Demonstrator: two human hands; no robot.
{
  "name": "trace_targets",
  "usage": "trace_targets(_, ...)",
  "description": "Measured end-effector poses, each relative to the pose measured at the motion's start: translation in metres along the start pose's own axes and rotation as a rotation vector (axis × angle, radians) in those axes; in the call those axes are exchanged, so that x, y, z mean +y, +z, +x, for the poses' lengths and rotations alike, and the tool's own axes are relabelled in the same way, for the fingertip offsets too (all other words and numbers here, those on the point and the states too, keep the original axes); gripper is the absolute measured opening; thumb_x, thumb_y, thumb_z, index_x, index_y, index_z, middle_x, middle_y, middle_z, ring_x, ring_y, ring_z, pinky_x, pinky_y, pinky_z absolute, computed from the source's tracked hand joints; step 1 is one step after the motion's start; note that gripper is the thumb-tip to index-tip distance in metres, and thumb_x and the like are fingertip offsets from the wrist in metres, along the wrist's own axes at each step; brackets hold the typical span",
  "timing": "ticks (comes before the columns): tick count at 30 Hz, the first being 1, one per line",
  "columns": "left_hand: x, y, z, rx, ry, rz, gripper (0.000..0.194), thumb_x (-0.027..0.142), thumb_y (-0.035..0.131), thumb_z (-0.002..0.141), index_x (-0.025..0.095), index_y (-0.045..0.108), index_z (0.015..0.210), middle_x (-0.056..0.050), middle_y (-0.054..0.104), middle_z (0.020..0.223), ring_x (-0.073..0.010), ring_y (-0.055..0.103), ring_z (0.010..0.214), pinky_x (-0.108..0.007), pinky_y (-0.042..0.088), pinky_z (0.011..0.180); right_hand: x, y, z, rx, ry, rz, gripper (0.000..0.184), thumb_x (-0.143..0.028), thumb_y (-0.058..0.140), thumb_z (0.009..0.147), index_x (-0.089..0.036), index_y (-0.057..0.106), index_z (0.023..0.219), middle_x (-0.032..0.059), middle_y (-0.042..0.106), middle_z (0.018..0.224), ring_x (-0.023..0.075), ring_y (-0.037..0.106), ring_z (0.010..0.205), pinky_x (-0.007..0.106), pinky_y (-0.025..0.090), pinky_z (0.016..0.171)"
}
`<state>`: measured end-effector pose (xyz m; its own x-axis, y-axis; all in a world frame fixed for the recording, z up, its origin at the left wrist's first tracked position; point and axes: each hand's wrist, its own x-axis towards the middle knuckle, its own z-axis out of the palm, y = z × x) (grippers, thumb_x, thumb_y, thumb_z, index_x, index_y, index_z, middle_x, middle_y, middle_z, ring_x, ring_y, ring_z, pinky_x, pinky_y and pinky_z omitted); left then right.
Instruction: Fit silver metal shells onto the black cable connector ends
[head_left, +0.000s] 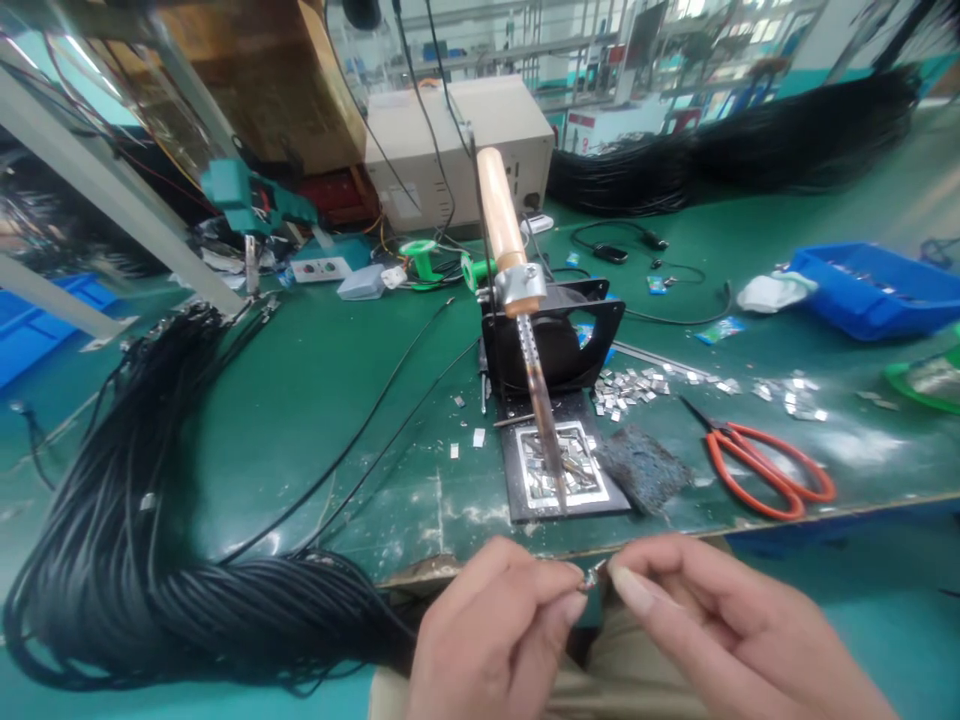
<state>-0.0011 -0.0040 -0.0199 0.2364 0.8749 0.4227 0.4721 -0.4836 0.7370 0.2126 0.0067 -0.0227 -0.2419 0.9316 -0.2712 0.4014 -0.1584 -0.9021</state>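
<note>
Below the bench's front edge, my left hand (501, 625) is closed in a pinch of thumb and forefinger on a small shiny metal part (592, 575). My right hand (724, 620) pinches from the other side, its fingertips at a dark bit by the part's end; how much it grips is hidden. Above both hands, a wooden-handled soldering iron (501, 215) is clamped on a black stand (611, 330), tip pointing down. Under the tip is a white-rimmed tray (525, 497) of metal scraps. A dark, rough pad (646, 470) lies beside it.
Orange-handled scissors (765, 470) lie at the right edge of the bench. Small silvery pieces (630, 390) are scattered behind. A thick bundle of black cables (112, 520) fills the left and hangs over the front edge. A blue bin (862, 310) stands at right.
</note>
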Motion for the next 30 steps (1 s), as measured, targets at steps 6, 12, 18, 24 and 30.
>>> trace_targets(6,0.002,-0.005,0.000,-0.047,-0.124,-0.054,0.017,0.012,0.070,0.098,0.019,0.080,0.110,-0.002,0.074,0.085,-0.0111,0.071,0.072,-0.015,0.055,0.068,-0.012,0.003,0.005,-0.031,0.005,0.108,0.034,-0.053,0.055,0.102,-0.027,0.075,0.093,0.0023,0.071,0.075,0.0253,0.076,0.089,0.028,0.062,0.077)
trace_targets(12,0.002,-0.005,-0.001,-0.047,-0.115,-0.052,0.017,0.011,0.070,0.098,0.019,0.079,0.111,-0.002,0.073,0.084,-0.0114,0.070,0.071,-0.015,0.056,0.068,-0.016,0.008,0.005,-0.012,-0.003,0.135,0.036,-0.051,0.056,0.101,-0.024,0.071,0.081,0.0024,0.073,0.078,0.0203,0.071,0.075,0.026,0.060,0.070)
trace_targets(18,0.000,-0.002,-0.001,-0.029,0.017,-0.013,0.025,0.004,0.064,0.098,0.017,0.073,0.118,-0.004,0.073,0.088,-0.0116,0.070,0.074,-0.015,0.056,0.071,-0.019,0.007,0.003,-0.029,0.012,0.145,0.036,-0.051,0.055,0.101,-0.024,0.068,0.080,0.0018,0.072,0.075,0.0194,0.069,0.072,0.026,0.058,0.067)
trace_targets(24,0.001,0.001,0.004,-0.011,0.109,0.016,0.024,0.009,0.056,0.105,0.019,0.068,0.123,-0.004,0.072,0.086,-0.0138,0.069,0.069,-0.019,0.056,0.065,-0.023,0.006,0.005,-0.036,0.000,0.123,0.035,-0.048,0.056,0.101,-0.024,0.069,0.079,0.0019,0.072,0.074,0.0198,0.070,0.071,0.025,0.058,0.065)
trace_targets(30,0.002,0.002,0.002,-0.081,0.086,0.019,0.025,0.012,0.053,0.107,0.020,0.067,0.126,-0.004,0.070,0.086,-0.0147,0.068,0.070,-0.021,0.054,0.063,-0.021,0.005,0.006,-0.037,-0.013,0.076,0.036,-0.048,0.054,0.102,-0.024,0.071,0.081,0.0026,0.074,0.076,0.0203,0.071,0.074,0.026,0.058,0.069)
